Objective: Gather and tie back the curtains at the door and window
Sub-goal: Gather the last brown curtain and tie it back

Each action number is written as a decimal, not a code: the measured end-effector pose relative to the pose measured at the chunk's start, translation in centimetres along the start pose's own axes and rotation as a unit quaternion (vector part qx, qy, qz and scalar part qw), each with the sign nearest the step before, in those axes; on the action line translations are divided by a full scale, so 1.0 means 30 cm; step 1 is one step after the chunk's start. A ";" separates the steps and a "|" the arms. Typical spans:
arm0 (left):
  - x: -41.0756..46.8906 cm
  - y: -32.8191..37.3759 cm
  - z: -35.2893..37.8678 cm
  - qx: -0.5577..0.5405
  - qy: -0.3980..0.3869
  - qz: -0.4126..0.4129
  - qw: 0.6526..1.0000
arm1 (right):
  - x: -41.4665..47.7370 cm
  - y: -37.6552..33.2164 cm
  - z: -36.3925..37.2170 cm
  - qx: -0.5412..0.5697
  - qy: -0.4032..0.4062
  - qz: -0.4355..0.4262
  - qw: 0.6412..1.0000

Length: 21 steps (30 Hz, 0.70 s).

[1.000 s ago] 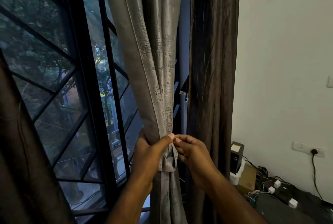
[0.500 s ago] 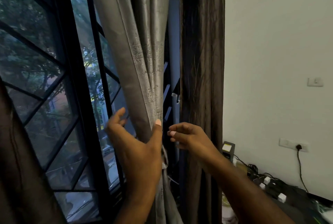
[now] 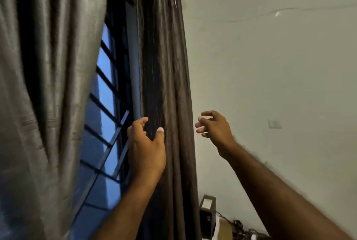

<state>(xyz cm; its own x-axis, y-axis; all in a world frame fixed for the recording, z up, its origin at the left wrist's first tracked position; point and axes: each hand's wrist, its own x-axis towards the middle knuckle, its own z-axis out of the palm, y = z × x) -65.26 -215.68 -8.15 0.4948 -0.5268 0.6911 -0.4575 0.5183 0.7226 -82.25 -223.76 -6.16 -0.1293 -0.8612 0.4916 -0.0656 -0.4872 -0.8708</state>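
Loosely pleated brown curtain hangs, gripped by left hand

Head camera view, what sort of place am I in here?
Likely a room in a home: a grey curtain and a brown curtain hang at a barred window, with a wall switch to the right.

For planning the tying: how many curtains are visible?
2. A grey curtain at the left; a dark brown curtain in the middle, gripped by the left hand. Others may be out of view.
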 end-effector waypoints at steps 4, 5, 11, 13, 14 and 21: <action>0.245 -0.064 0.182 0.118 0.027 0.032 0.992 | 0.291 0.072 -0.059 -0.037 0.030 0.004 0.999; 0.302 -0.071 0.217 0.140 0.022 0.045 0.989 | 0.357 0.085 -0.063 -0.052 0.030 0.004 0.998; 0.554 -0.142 0.406 0.253 -0.036 0.078 0.964 | 0.739 0.126 -0.031 -0.145 0.027 -0.025 0.989; 0.594 -0.188 0.435 0.270 -0.045 0.082 0.958 | 0.846 0.154 0.008 -0.154 0.019 -0.027 0.988; 0.612 -0.207 0.447 0.272 -0.049 0.085 0.957 | 0.898 0.167 0.032 -0.155 0.015 -0.027 0.987; 0.699 -0.317 0.510 0.225 0.008 0.121 0.967 | 1.138 0.287 0.206 -0.122 -0.048 -0.010 0.991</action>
<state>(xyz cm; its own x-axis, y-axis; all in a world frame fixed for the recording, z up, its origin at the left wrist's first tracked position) -61.84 -241.98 -0.30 0.3428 -0.4153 0.8426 -0.8348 0.2767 0.4760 -81.11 -258.24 3.15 -0.0322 -0.8669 0.4975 -0.3061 -0.4653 -0.8306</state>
